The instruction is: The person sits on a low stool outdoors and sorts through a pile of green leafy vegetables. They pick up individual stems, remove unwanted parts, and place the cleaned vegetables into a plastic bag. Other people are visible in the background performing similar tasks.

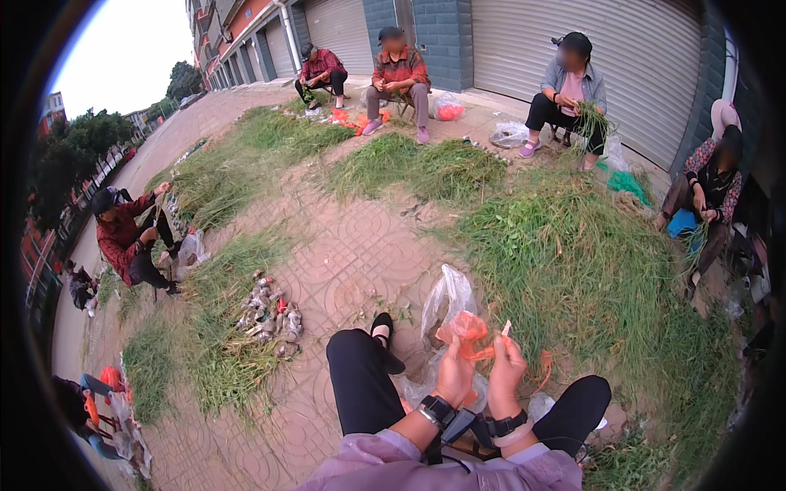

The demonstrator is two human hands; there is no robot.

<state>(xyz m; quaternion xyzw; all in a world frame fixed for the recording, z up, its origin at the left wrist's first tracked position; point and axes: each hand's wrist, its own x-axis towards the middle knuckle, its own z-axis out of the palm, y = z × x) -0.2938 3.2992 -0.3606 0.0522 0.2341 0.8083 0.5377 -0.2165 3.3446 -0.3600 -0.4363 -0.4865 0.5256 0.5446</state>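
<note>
My left hand (455, 374) grips a crumpled piece of orange plastic film (465, 326) between thumb and fingers, above my lap. A strip of the same film stretches across to my right hand (507, 371), which pinches it. From the top of my right fingers sticks up a small whitish piece (506, 328); I cannot tell what it is. Just beyond my hands a clear plastic bag (451, 296) stands on the paving, with more clear plastic (424, 386) below it. A thin orange strip (544, 371) hangs or lies to the right of my right hand.
A large heap of long green grass-like plants (571, 264) lies to the right. Plant bundles with wrapped root ends (270, 316) lie to the left. Several people sit around, including one on the left (126, 245) and one ahead (399, 77). Roller shutters (583, 49) stand behind.
</note>
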